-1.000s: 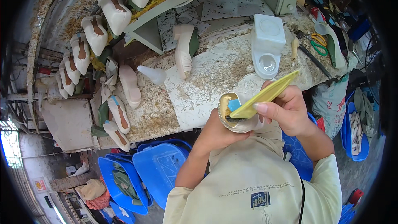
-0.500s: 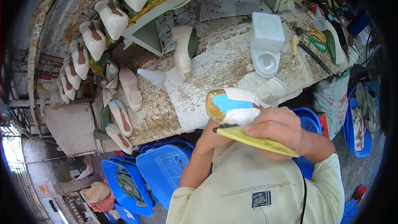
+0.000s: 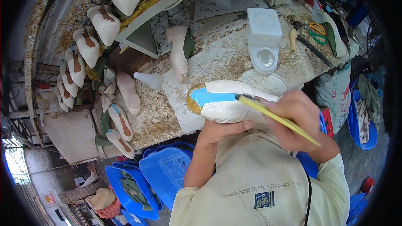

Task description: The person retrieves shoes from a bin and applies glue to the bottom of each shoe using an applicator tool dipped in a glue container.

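Note:
My left hand [image 3: 221, 132] grips a white shoe [image 3: 226, 111] from below, in front of the bench. The shoe lies bottom up, its toe pointing left. A blue strip [image 3: 211, 96] runs along its underside, with a shiny gold-brown area around the toe. In my right hand [image 3: 296, 117] is a brush [image 3: 258, 106] with a flat yellow handle. Its dark bristle tip is at the end of the blue strip and seems to touch the shoe. My right hand hides part of the heel end.
A white plastic bottle with a cup-shaped front [image 3: 264, 27] stands on the worn bench [image 3: 211, 69]. A pale shoe [image 3: 178, 54] lies by the grey machine [image 3: 140, 37]. Several white shoes [image 3: 88, 46] line the left rack. Scissors [image 3: 318, 37] lie right; blue bins [image 3: 165, 167] stand below.
The shoe has shifted left and now lies lengthwise, showing more of its side. The brush has turned, its tip moving up and right onto the shoe's underside. My left hand is more visible.

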A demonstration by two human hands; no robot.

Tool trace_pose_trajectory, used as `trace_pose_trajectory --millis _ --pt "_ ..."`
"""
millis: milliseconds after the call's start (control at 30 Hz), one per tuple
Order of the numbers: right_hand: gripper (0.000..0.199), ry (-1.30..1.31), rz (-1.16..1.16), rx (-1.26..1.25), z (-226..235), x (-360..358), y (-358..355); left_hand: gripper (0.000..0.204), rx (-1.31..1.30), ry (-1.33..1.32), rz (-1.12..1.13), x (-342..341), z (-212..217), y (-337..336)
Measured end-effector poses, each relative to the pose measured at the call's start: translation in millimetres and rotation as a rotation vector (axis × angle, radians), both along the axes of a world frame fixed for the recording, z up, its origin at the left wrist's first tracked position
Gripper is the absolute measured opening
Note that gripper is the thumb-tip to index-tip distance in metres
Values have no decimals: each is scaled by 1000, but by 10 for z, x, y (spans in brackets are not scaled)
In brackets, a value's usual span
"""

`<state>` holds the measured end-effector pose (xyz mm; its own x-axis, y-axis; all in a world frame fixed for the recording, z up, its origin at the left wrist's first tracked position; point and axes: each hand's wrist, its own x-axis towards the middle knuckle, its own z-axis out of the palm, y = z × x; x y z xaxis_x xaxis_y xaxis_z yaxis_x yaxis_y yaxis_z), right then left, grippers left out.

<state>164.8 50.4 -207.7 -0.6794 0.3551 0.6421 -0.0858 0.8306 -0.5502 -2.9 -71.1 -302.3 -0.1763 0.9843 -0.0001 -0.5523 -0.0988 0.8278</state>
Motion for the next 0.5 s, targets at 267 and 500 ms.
trace_pose_trajectory --millis 267,500 --pt "26 -4 241 44 -163 -227 -111 54 -110 45 43 0 -96 101" --pt "13 77 -358 -642 -427 -176 584 58 -190 109 63 -76 -187 80"
